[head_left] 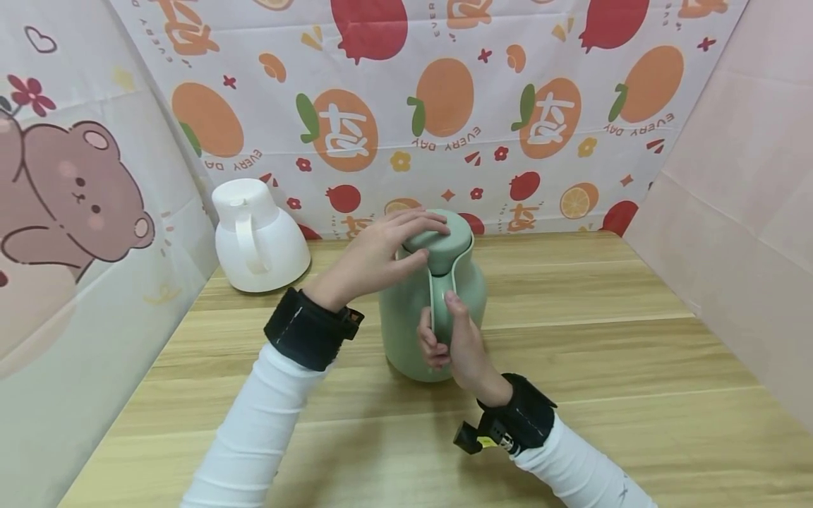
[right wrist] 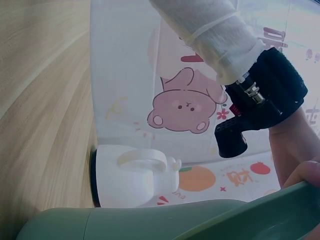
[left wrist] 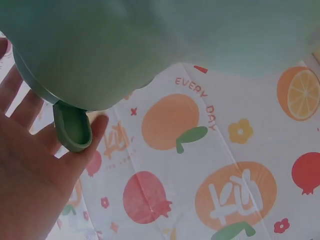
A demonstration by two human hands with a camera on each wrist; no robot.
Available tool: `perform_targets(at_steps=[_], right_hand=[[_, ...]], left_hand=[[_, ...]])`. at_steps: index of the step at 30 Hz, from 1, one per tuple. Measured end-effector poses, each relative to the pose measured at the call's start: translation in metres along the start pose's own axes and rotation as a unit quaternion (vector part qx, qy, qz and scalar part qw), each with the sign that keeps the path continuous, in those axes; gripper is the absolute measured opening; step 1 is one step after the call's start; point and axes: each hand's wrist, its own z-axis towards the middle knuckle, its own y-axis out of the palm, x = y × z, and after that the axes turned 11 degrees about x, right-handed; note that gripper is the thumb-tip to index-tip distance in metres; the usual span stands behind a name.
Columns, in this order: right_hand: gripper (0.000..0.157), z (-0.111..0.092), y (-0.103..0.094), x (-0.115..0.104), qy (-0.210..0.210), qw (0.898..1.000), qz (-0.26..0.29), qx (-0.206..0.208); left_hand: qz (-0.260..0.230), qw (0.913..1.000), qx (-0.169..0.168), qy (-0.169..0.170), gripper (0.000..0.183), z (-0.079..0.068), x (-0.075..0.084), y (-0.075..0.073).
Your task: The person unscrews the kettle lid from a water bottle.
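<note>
right hand (head_left: pixel 465 351) grips the jug (head_left: pixel 401 328) by its partly hidden handle (head_left: pixel 441 289); outstretched left hand (head_left: pixel 385 250) obscures some of the lid (head_left: pixel 454 244)

On my feed I read EVERY DAY (head_left: pixel 447 140) repeated across the fruit-print cloth (head_left: pixel 394 77) behind the green jug (head_left: pixel 403 324). Head view: one copy upside down above the jug, more up to its right and up to its left. Left wrist view: same words, curving round a printed orange (left wrist: pixel 170 117), beyond the jug. Right wrist view: I catch just a fragment, beyond the jug. White characters (head_left: pixel 344 131) on orange prints, up-left and up-right of the jug: stylised, can't read. Orange characters (head_left: pixel 466 14) high above the jug: same.
</note>
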Motion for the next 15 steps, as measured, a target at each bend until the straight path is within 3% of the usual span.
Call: perform_targets(at_steps=[5, 15], right_hand=[[0.053, 0.0, 0.0, 0.0, -0.004, 1.0, 0.003, -0.004], [0.052, 0.0, 0.001, 0.0, -0.005, 1.0, 0.005, -0.001]], left_hand=[[0.02, 0.9996, 0.019, -0.004, 0.028, 0.001, 0.002, 0.001], [0.1, 0.9885, 0.112, 0.017, 0.035, 0.005, 0.006, 0.018]])
